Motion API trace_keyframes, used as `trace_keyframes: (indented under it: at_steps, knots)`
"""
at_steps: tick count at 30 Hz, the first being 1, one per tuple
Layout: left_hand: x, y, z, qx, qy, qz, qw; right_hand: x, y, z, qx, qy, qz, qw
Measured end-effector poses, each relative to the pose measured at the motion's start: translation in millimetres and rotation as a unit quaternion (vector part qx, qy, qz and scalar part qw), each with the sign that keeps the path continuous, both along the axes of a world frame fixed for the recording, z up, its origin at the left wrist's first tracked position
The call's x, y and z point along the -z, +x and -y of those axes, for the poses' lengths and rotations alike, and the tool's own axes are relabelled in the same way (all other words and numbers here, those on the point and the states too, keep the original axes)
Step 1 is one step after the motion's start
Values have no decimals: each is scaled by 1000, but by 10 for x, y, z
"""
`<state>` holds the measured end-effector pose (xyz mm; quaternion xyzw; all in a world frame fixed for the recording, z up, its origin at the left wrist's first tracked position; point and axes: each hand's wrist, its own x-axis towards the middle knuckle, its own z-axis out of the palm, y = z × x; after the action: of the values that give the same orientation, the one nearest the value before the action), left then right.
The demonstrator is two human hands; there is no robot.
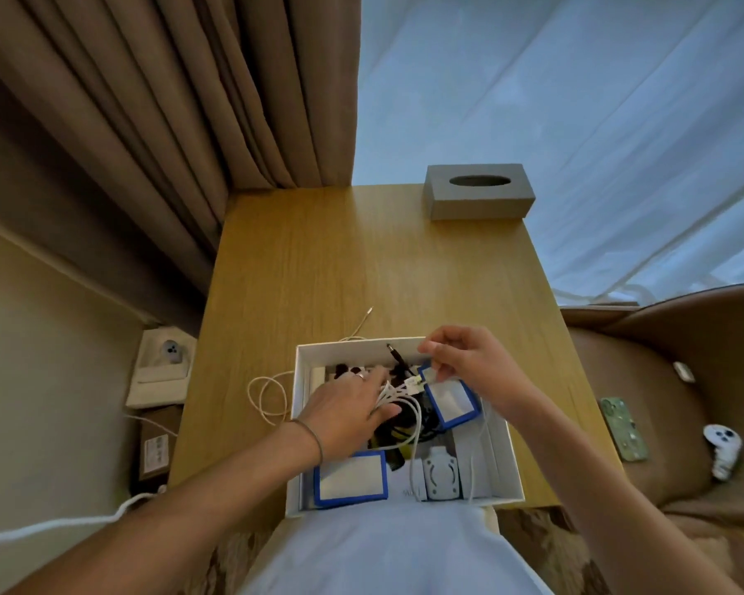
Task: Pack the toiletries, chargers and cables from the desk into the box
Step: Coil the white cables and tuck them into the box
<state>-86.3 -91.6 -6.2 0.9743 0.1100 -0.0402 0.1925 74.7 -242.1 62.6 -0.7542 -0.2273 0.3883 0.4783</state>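
Left hand [353,405] lies flat, fingers straight, pressing white cables [398,395] inside the box [512,470]. Right hand [460,358] pinches a cable connector [413,383].

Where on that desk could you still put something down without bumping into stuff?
The desk is bare between the white box and the grey tissue box, and along its left side near the curtain. Crowded: the white box, where both hands work among cables, and the strip left of it, where a white cable loops.
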Motion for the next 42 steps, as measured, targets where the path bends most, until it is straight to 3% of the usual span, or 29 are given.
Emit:
trace_keyframes:
  at_steps: [4, 12, 19, 21, 23, 25, 28, 34, 39, 42]
  knots:
    - [295, -43, 168, 50, 111, 9, 993, 105, -59, 136, 14, -14, -10, 1000]
    - [611, -38, 227, 17, 182, -29, 983, 197, -133, 281, 20, -30, -4, 999]
    - [766, -137, 304, 3, 102, -106, 989, 287, -199, 347, 22, -41, 1, 999]
    - [745, -150, 289, -1, 62, -111, 992, 314, -218, 369, -46, -84, 48, 994]
    - [711, -156, 260, -9, 3, -115, 993, 310, -248, 397, -195, -151, 98, 964]
    - [667, -162, 229, -12, -43, -117, 992, 300, -305, 441, -338, -220, 100, 910]
    - [584, -170, 183, -18, -88, -97, 991, 310, -409, 526, -445, -278, 133, 841]
    - [418, -161, 186, -58, -189, -51, 979, 337, -403, 683, -415, -266, 164, 854]
    - [330, -111, 100, -207, -350, 11, 913, 522, -454, 650, -386, -252, 200, 865]
    - [329, -116, 52, -236, -276, 45, 931, 648, -502, 526, -366, -260, 205, 870]
